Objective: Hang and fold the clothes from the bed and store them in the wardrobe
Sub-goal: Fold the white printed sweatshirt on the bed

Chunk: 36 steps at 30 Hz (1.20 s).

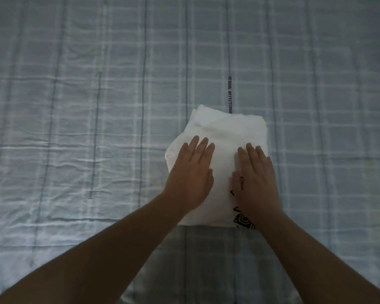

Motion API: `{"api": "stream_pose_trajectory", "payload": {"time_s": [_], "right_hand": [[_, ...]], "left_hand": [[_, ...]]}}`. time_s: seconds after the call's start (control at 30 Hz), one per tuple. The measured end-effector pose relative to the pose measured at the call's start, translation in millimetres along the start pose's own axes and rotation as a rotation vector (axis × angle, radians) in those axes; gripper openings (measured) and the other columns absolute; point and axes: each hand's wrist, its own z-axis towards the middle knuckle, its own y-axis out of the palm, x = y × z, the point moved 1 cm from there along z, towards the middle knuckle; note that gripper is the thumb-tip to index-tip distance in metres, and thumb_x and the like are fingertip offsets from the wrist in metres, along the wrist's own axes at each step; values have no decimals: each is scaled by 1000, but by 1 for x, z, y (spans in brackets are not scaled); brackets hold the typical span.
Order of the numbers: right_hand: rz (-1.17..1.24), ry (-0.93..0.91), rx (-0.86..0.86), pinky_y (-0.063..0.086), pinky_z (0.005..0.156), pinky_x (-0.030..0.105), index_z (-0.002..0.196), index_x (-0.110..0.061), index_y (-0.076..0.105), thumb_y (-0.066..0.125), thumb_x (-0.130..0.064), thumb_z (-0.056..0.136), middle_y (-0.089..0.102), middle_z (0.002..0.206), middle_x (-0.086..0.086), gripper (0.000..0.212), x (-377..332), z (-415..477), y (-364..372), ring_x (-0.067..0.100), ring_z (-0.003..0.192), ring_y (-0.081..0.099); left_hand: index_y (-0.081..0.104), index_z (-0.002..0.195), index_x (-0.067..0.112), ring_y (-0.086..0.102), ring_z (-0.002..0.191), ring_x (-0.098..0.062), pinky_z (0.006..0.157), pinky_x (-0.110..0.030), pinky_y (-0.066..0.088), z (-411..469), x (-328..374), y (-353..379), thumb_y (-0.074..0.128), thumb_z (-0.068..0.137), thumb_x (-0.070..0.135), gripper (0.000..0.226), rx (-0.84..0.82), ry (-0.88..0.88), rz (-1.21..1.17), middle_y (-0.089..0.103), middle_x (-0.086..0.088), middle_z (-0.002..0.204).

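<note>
A white garment [223, 132] lies folded into a compact rectangle on the bed, with a black printed design showing at its near right edge. My left hand [191, 172] lies flat on its left half, fingers straight and together. My right hand [256, 178] presses flat on the right half, fingers straight, covering part of the print. Both palms face down on the cloth and neither hand grips it.
The bed is covered by a pale blue checked sheet [97, 128] with dark vertical stripes and a line of small lettering [230, 95] beyond the garment. The sheet is slightly wrinkled on the left. No wardrobe or hanger is in view.
</note>
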Motion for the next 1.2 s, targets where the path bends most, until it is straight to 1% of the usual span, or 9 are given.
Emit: {"api": "stream_pose_trajectory", "payload": {"time_s": [0.1,0.33,0.5,0.6,0.7,0.8,0.9,1.03,1.2], "right_hand": [[-123,-70,-127,14,122,53,155,-8,28,32,-37,100,22,162,16,63,21,-3,23,34,151,18],[-179,-128,-110,10,123,51,157,-12,23,31,-41,100,20,164,12,64,41,-4,52,31,151,16],[-95,-132,-133,18,121,51,152,-9,35,37,-38,97,29,161,14,63,33,-2,30,32,149,24],[43,-113,-8,26,118,44,143,-10,48,34,-33,98,42,154,12,52,34,12,7,29,143,35],[24,-150,66,18,122,43,150,-13,37,33,-30,101,34,158,11,52,38,46,-5,27,149,25],[-87,-201,-56,14,123,51,156,-13,24,29,-35,102,22,163,14,58,42,77,5,31,152,15],[-182,-197,-143,10,123,50,158,-13,17,27,-41,103,15,165,13,63,53,86,29,31,152,10],[-200,-206,-110,9,123,50,158,-15,15,27,-43,102,14,165,12,64,58,90,43,31,152,11],[-74,-240,-38,9,123,50,157,-10,21,28,-36,103,18,164,14,60,54,73,20,31,152,12]], "left_hand": [[26,156,12,13,152,-32,122,-52,13,-21,3,36,34,100,40,63,-34,-43,127,23,-14,163],[26,157,21,16,151,-32,122,-52,11,-31,-17,66,37,99,41,63,-9,-1,181,24,-12,163],[33,155,17,16,151,-34,120,-55,17,-31,-6,49,39,99,40,60,-19,-21,154,27,-15,161],[31,155,16,9,153,-32,121,-55,13,-21,4,35,35,101,40,59,32,-16,121,23,-15,163],[27,156,18,7,153,-32,123,-53,8,12,7,24,34,101,37,59,86,-13,169,21,-14,163],[22,157,21,9,152,-33,123,-54,6,46,0,26,29,101,41,60,20,-102,243,19,-14,164],[14,159,27,7,153,-30,122,-53,5,56,-19,41,20,102,49,61,-85,-173,275,15,-11,166],[11,159,31,6,153,-28,123,-53,7,59,-31,49,16,102,51,61,-79,-172,260,13,-9,166],[21,158,22,7,153,-30,122,-55,4,46,-15,32,19,103,45,60,-17,-143,220,17,-12,165]]}}
